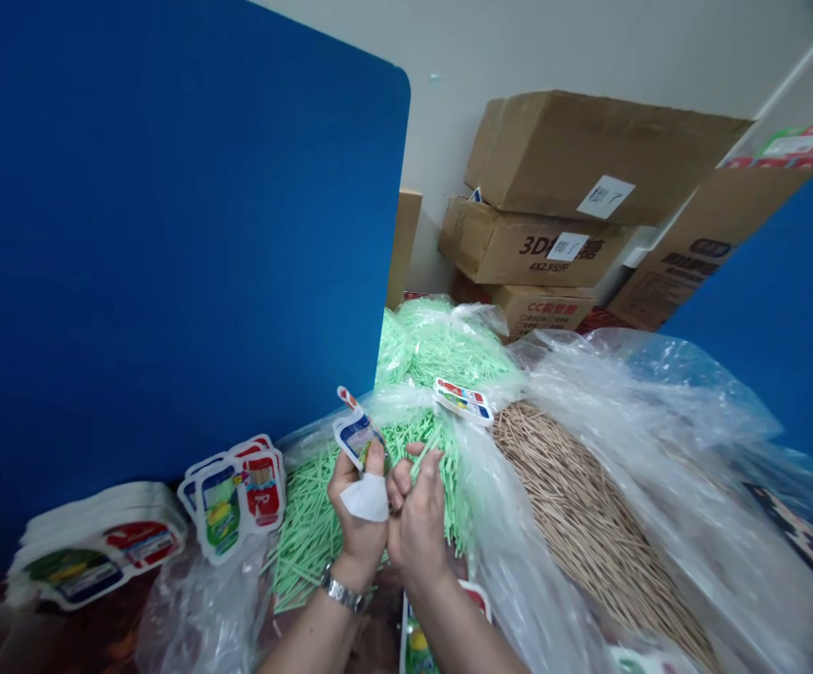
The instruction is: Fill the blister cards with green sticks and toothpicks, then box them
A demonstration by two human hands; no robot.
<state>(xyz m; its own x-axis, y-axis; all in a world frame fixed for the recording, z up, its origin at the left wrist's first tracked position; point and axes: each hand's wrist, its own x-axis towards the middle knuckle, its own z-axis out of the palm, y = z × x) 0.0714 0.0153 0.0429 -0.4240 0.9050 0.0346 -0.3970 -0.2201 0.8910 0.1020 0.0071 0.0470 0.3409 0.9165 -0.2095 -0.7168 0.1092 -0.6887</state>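
My left hand (359, 510) is closed on a printed card (356, 438) with a white rim, pinched by thumb and fingers; a white flap (365, 498) lies across the thumb side. Beside it, touching at the wrist side, my right hand (419, 515) is closed on a few thin pale green sticks (426, 451). Both hands are above a large pile of green sticks (308, 524) in an open clear plastic bag. Another printed card (464, 401) rests on the bag just beyond the hands, and one more (417, 646) is partly hidden under my right forearm.
To the left lie a stack of printed cards (97, 548) and several loose cards (238, 491). A bag of brown sticks (575, 505) spreads to the right. Behind are a tied bag of green sticks (441, 337), stacked cardboard boxes (561, 159) and a tall blue panel (188, 225).
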